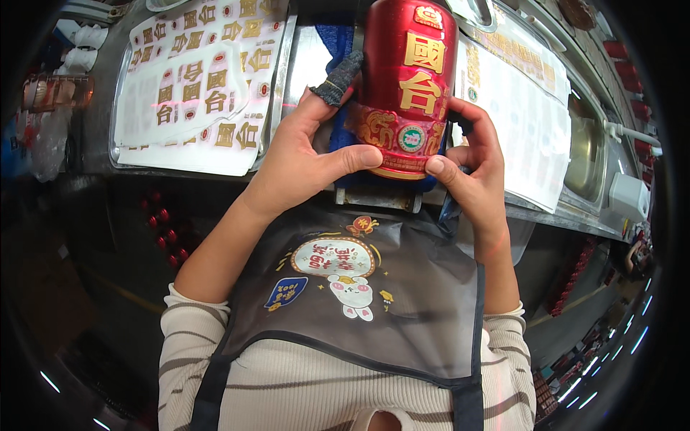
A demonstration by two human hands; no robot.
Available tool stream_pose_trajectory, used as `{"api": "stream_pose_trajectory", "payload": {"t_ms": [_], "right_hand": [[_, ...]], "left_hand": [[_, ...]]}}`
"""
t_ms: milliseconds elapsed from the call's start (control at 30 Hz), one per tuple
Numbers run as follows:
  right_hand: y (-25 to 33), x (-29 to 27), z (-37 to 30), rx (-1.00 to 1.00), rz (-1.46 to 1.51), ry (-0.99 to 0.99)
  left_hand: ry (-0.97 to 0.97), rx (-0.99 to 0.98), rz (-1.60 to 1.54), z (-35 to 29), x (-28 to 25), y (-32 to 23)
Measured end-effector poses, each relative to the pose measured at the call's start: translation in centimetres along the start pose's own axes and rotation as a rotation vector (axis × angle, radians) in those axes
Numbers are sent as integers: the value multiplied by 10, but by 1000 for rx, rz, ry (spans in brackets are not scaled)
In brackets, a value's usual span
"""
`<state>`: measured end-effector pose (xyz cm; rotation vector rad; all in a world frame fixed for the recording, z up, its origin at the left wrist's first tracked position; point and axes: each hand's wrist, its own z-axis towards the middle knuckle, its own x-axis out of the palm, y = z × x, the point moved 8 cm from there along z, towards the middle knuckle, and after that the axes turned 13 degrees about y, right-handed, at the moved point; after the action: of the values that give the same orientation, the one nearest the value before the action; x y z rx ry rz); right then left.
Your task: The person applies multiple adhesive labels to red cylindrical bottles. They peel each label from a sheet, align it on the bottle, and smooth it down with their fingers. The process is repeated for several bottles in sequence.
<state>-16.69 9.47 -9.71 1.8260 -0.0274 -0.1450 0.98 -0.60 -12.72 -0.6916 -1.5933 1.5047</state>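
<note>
A glossy red bottle (pixel 410 65) with raised gold lettering lies in front of me, its base toward me and its top cut off by the upper edge. Around its lower part runs a gold-patterned band (pixel 384 129) with a round green-and-white emblem. My left hand (pixel 302 147) grips the bottle's left side, thumb pressed on the band and a dark grey knitted cover (pixel 336 80) on one finger. On the right side, my right hand (pixel 474 158) closes round the lower part, thumb near the base; its other fingers are partly hidden. Beneath the bottle shows blue cloth (pixel 335 44).
To the left, a metal tray (pixel 121 93) bears sheets of gold-lettered decals (pixel 215 50). More pale sheets (pixel 521 129) lie at the right, beside a metal basin (pixel 588 158) and a white container (pixel 629 197). A metal bracket (pixel 377 200) juts from the bench toward my apron.
</note>
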Motion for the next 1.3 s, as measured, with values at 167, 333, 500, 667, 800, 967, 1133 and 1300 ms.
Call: {"api": "stream_pose_trajectory", "payload": {"t_ms": [167,333,500,667,800,967,1133,1300], "right_hand": [[-1,0,1,-5,17,16],[0,4,-3,-5,63,-10],[3,9,-4,-3,-25,-13],[2,6,-4,-2,31,-46],[-12,-40,-11,75,267,-345],[-2,-49,-33,38,366,-406],[55,30,-22,-224,-296,-285],[4,-22,-33,0,-69,-440]], "left_hand": [[-3,-1,-23,0,-5,0],[-46,-3,-218,1,-4,3],[-36,7,42,0,-3,4],[-36,-15,136,2,-5,2],[-46,4,-83,6,0,-12],[-52,31,54,12,2,-15],[-74,47,-41,9,1,-10],[-82,48,8,11,4,-21]]}}
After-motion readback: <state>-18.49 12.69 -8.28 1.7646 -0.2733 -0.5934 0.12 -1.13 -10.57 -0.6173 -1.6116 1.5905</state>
